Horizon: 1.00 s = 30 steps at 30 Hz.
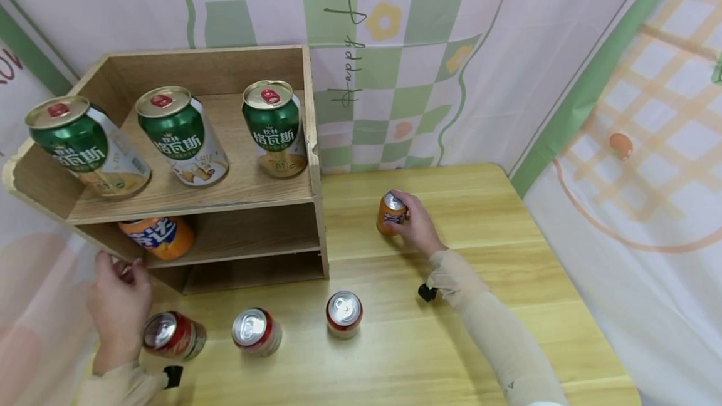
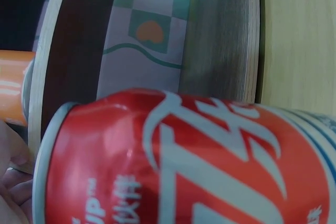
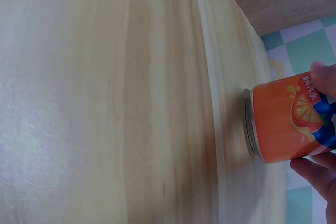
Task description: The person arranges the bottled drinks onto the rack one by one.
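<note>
My right hand (image 1: 416, 224) grips an orange soda can (image 3: 286, 119), thumb on one side and fingers on the other. The can stands upright on the table, right of the wooden shelf unit (image 1: 197, 207). At the unit's left front edge, my left hand (image 1: 120, 306) has its thumb and curled fingers about the side panel, level with the middle board. Another orange soda can (image 1: 163, 238) lies just above that hand, on the middle board. A red soda can (image 1: 179, 336) stands close beside the left wrist and fills the lower left wrist view.
Two more red soda cans, one in the middle (image 1: 256, 332) and one farther right (image 1: 344, 314), stand in front of the unit. Three green-and-white cans (image 1: 183, 136) occupy its top board. A patterned curtain (image 1: 395, 80) hangs behind the wooden table (image 1: 507, 255).
</note>
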### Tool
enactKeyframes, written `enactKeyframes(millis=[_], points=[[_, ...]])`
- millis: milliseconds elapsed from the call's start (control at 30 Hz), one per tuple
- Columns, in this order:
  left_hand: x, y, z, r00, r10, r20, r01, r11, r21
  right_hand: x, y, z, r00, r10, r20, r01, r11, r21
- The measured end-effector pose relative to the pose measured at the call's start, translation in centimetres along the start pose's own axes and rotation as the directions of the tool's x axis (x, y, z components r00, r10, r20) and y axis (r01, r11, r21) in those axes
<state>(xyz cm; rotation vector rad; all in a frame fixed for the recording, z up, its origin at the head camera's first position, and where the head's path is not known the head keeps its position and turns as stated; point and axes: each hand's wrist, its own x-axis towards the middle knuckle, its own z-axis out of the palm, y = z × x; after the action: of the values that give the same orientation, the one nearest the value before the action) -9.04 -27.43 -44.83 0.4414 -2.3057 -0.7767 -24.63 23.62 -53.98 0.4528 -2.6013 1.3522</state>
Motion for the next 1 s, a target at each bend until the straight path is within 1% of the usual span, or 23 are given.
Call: enactKeyframes(millis=[200,333,700,867,1000], points=[[0.0,0.1,0.0,1.000,-0.011,-0.004,0.011,1.000,-0.005,-0.3,-0.3,0.1,1.000,-0.020,-0.022,0.019,0.999,-0.033],[0.0,0.2,0.0,1.000,-0.022,-0.008,0.022,1.000,-0.008,-0.3,-0.4,0.2,0.999,-0.029,-0.023,0.028,0.999,-0.042],[0.3,0.7,-0.2,0.997,-0.077,0.016,0.077,0.997,-0.012,-0.8,-1.0,0.1,1.000,-0.027,-0.011,0.027,0.999,-0.033],[0.4,0.9,-0.4,0.997,-0.074,0.030,0.074,0.997,-0.018,-1.1,-1.3,0.0,1.000,-0.019,-0.006,0.019,1.000,-0.016],[0.4,0.9,-0.5,0.996,-0.079,0.035,0.080,0.997,-0.021,-1.3,-1.6,-0.2,1.000,-0.012,-0.011,0.012,1.000,-0.027]])
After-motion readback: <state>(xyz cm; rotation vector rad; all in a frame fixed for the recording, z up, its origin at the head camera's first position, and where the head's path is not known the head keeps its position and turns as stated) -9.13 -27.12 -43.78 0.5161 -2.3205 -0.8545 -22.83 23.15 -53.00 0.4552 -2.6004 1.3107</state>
